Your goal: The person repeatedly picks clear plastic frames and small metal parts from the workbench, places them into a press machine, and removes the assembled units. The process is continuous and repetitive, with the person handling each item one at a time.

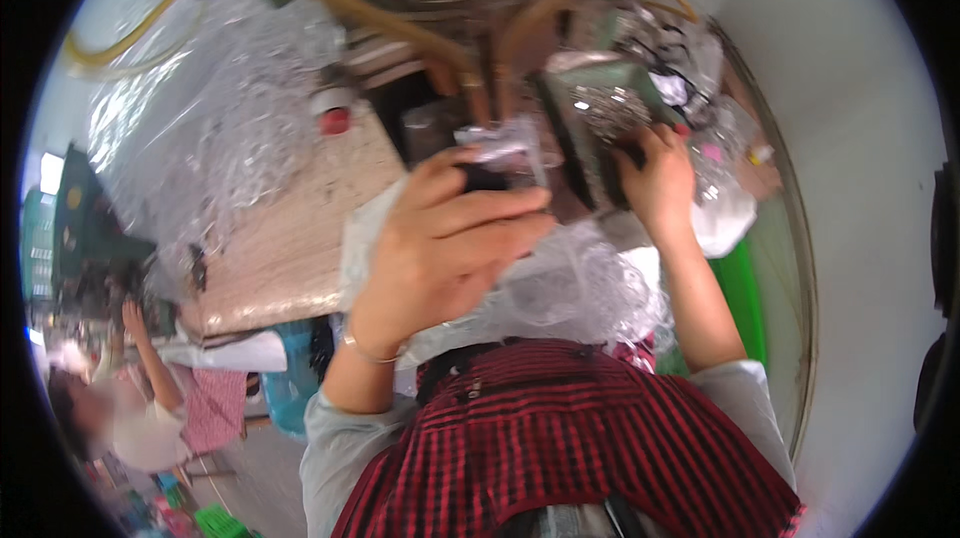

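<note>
My left hand (440, 248) is raised close to the camera, fingers curled around a small clear plastic piece (505, 146) with a dark part behind it. My right hand (655, 183) reaches further out and grips the dark edge of a green metal machine part (600, 103) that holds shiny clear pieces. A heap of clear plastic bags (570, 288) lies in my lap between both forearms, over a red and black checked apron (560, 428). A thin bracelet circles my left wrist.
A worn wooden bench (290, 228) runs to the left, with a big pile of clear plastic (220, 108) on it. Tan hoses (400, 23) curve above. A grey wall (850, 138) is right. Another person (130, 408) sits at lower left beside a blue bin (290, 378).
</note>
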Demonstrator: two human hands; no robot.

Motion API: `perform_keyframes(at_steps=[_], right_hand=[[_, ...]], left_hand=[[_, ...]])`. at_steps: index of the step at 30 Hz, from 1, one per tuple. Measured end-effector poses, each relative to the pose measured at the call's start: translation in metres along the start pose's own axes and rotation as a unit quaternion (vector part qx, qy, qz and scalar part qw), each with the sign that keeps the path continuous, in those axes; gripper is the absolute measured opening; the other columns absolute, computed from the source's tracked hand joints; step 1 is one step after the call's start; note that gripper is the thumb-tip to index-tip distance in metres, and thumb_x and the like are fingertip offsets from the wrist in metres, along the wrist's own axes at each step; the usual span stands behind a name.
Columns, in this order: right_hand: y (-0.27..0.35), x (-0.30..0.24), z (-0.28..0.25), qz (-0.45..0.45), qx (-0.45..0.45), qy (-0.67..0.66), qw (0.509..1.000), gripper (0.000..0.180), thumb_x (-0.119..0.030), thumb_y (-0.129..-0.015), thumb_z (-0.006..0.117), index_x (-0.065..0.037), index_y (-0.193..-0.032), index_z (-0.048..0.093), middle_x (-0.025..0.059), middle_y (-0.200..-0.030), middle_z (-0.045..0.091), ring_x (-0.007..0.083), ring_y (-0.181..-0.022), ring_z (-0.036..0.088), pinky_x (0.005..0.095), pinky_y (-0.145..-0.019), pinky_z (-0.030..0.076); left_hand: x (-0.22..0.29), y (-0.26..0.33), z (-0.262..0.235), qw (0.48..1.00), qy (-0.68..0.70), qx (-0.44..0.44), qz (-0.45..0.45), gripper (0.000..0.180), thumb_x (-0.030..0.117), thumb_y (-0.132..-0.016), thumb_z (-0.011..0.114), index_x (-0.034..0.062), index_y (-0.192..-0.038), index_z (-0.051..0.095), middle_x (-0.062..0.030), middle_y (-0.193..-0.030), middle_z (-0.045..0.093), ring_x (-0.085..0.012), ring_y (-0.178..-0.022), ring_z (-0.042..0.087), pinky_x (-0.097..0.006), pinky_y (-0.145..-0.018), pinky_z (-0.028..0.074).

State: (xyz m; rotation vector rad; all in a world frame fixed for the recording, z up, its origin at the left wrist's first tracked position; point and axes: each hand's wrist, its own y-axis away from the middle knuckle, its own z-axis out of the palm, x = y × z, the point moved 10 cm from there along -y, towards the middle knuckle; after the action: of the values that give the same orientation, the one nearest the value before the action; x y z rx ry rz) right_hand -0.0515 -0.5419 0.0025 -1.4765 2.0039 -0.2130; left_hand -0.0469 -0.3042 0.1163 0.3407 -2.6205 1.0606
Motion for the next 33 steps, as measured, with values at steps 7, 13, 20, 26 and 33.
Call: perform_keyframes(at_steps=[7,13,20,26,33], right_hand=[[0.010,0.063,0.041,0.051,-0.063,0.029,0.996,0.028,-0.016,-0.100,0.057,0.000,-0.123,0.061,0.0218,-0.121,0.067,0.0398,-0.111,0.064,0.0453,-0.092,0.051],[-0.004,0.049,0.030,0.035,-0.028,-0.128,0.991,0.031,-0.011,-0.101,0.058,0.001,-0.130,0.062,0.0157,-0.128,0.068,0.0258,-0.116,0.065,0.0357,-0.101,0.047],[0.008,0.035,0.027,0.075,-0.015,-0.199,0.977,0.024,-0.012,-0.097,0.064,0.000,-0.117,0.070,0.0134,-0.115,0.073,0.0219,-0.104,0.068,0.0328,-0.095,0.050],[0.011,0.049,0.003,0.086,-0.009,-0.183,0.979,0.019,-0.009,-0.096,0.065,0.003,-0.110,0.070,0.0109,-0.107,0.074,0.0212,-0.098,0.068,0.0328,-0.092,0.050],[0.012,-0.022,-0.035,0.104,-0.059,-0.436,0.892,0.022,0.006,-0.085,0.071,-0.001,-0.105,0.071,0.0071,-0.107,0.072,0.0157,-0.100,0.067,0.0296,-0.091,0.052]], left_hand=[[0.049,0.011,-0.047,0.920,0.382,0.080,0.029,0.031,0.008,-0.094,0.048,0.0091,-0.109,0.076,-0.0246,-0.130,0.063,-0.0384,-0.105,0.065,-0.047,-0.098,0.045],[0.056,-0.016,-0.006,0.945,0.316,0.076,0.041,0.026,0.010,-0.095,0.052,0.0057,-0.109,0.074,-0.0236,-0.126,0.064,-0.0368,-0.103,0.065,-0.046,-0.095,0.047],[0.055,-0.020,-0.001,0.937,0.336,0.076,0.058,0.023,0.013,-0.097,0.056,0.0017,-0.110,0.072,-0.0224,-0.122,0.065,-0.0349,-0.101,0.066,-0.044,-0.091,0.049],[0.043,-0.024,-0.037,0.795,0.583,-0.058,0.157,0.023,0.015,-0.099,0.060,-0.0018,-0.110,0.070,-0.0214,-0.119,0.066,-0.0332,-0.099,0.066,-0.043,-0.088,0.051],[-0.225,0.097,-0.108,0.902,-0.284,0.034,-0.322,0.023,0.009,-0.078,0.076,0.0111,-0.101,0.074,-0.0135,-0.127,0.067,-0.0332,-0.118,0.060,-0.041,-0.100,0.047]])
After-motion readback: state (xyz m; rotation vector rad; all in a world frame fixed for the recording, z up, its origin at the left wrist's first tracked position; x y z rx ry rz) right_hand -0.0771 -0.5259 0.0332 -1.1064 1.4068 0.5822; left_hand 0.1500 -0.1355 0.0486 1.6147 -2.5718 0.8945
